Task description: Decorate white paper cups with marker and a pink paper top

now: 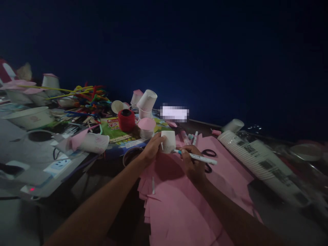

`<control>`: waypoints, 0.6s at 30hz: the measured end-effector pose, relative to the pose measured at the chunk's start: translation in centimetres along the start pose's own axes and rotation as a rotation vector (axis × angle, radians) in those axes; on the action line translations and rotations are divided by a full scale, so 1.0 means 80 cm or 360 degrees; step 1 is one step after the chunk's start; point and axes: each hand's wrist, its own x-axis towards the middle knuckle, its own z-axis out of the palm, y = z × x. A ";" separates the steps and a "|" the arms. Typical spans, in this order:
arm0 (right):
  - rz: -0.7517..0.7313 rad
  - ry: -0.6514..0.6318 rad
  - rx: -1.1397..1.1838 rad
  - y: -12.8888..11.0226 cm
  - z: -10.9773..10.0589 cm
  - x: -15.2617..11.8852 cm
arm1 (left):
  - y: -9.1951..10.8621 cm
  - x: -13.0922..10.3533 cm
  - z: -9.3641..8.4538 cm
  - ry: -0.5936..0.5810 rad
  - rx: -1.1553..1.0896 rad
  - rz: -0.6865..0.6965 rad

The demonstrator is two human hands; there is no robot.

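Note:
My left hand [153, 148] is closed around the left side of a white paper cup [169, 141]. Between the fingers of my right hand [192, 164] is a white marker [202, 158] with a teal end, its tip at the cup's lower right side. Whether the tip touches the cup I cannot tell. Both hands are over a stack of pink paper [176, 205]. Black-handled scissors [208, 152] lie on the paper, partly hidden behind my right hand.
A sleeve of stacked paper cups [258, 160] lies to the right. On the left are a spool of red thread [126, 120], colourful pipe cleaners [94, 95], a power strip [58, 165] and a cup with a pink paper top [147, 128]. More markers [195, 138] lie behind my right hand.

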 end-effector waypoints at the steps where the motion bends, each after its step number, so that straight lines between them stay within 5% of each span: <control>1: 0.0003 -0.0010 0.0008 0.000 0.000 0.000 | 0.001 0.000 0.001 0.0005 -0.0005 0.0002; 18: 0.0146 0.0020 0.0132 -0.001 0.002 -0.001 | 0.003 -0.002 0.003 -0.0020 -0.0041 -0.0002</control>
